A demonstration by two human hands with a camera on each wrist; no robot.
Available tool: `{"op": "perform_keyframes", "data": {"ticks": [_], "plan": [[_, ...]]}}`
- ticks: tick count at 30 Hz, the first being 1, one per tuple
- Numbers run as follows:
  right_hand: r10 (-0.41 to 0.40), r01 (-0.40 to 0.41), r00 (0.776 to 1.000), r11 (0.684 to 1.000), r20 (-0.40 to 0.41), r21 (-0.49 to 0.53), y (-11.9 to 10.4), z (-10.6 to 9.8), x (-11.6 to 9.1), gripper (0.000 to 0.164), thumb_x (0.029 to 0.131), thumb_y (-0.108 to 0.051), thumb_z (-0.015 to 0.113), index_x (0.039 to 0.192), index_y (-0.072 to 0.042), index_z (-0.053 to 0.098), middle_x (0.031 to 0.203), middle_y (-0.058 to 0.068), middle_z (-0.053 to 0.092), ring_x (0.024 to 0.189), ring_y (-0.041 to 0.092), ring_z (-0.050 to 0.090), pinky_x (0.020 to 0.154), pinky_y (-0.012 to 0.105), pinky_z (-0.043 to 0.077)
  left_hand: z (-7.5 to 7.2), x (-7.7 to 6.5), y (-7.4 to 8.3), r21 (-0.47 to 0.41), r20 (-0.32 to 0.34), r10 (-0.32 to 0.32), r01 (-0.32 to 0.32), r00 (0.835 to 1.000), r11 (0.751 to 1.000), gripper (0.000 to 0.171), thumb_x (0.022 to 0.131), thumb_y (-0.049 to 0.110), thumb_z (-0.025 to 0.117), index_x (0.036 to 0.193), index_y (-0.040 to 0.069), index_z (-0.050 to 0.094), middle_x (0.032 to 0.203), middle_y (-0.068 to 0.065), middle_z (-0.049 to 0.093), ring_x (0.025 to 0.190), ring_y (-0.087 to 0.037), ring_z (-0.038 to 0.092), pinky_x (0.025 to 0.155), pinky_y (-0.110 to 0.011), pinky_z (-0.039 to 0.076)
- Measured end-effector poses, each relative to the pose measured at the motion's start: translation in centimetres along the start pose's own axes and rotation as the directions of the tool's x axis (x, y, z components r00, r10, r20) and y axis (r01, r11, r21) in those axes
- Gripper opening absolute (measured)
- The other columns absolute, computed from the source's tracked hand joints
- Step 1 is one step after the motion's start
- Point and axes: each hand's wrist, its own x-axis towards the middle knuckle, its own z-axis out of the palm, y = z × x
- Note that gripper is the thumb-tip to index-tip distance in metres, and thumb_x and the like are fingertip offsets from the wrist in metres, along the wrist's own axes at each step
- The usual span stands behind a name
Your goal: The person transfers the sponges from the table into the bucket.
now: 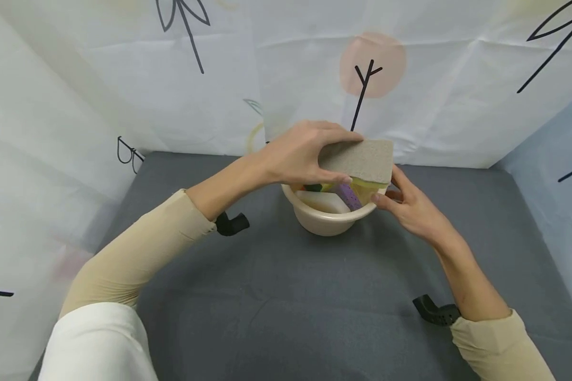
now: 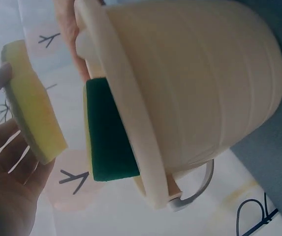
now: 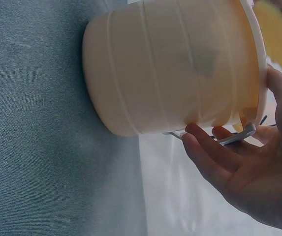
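Note:
My left hand (image 1: pixel 305 153) grips a sponge (image 1: pixel 362 160) with a grey-beige face and a yellow body, thumb on one side and fingers on the other. It is held above a cream bucket (image 1: pixel 323 223). In the bucket lie a purple sponge (image 1: pixel 347 196) with small holes and a whitish block (image 1: pixel 324 201). A sponge with a dark green face (image 2: pixel 112 130) sticks out past the rim in the left wrist view. My right hand (image 1: pixel 417 211) holds the bucket's side, thumb at the rim and fingertips against the outer wall by the handle (image 3: pixel 236 135).
The bucket stands on a grey cloth-covered table (image 1: pixel 286 307), towards its back edge. White printed fabric (image 1: pixel 291 90) hangs behind and at the sides. Black camera mounts (image 1: pixel 437 312) stick out from both wrists.

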Motion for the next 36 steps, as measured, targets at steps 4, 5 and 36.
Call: {"op": "perform_keyframes", "data": {"ticks": [4,5,36], "plan": [[0.034,-0.034,0.999,0.999,-0.008,-0.018,-0.2,-0.1,0.0,0.077,0.103,-0.029,0.056,0.160,-0.034,0.006,0.160,0.015,0.022,0.135,0.047,0.040,0.101,0.066,0.038,-0.1,1.7,-0.9,0.042,0.025,-0.053,0.052,0.998,0.998,0.070,0.086,0.048,0.075,0.142,0.011,0.056,0.136,-0.002,0.060,0.117,-0.010,0.058,0.093,-0.022,0.046],[0.040,-0.040,0.999,0.999,-0.011,-0.020,-0.2,-0.1,0.0,0.077,0.102,-0.029,0.057,0.160,-0.034,0.006,0.160,0.014,0.022,0.135,0.047,0.040,0.101,0.067,0.037,0.0,2.0,-1.1,0.048,0.028,-0.060,0.059,0.998,0.997,0.070,0.085,0.048,0.075,0.142,0.011,0.056,0.136,-0.002,0.060,0.117,-0.011,0.058,0.093,-0.022,0.045],[0.035,-0.035,0.999,0.999,0.000,0.013,-0.1,0.0,0.1,0.083,0.103,-0.027,0.057,0.159,-0.036,-0.003,0.160,0.018,0.019,0.134,0.043,0.042,0.101,0.060,0.040,3.0,2.1,-2.6,0.010,0.151,-0.175,0.175,0.973,0.985,0.063,0.080,0.038,0.082,0.133,0.011,0.061,0.123,0.001,0.062,0.106,-0.010,0.057,0.086,-0.022,0.048]]}}
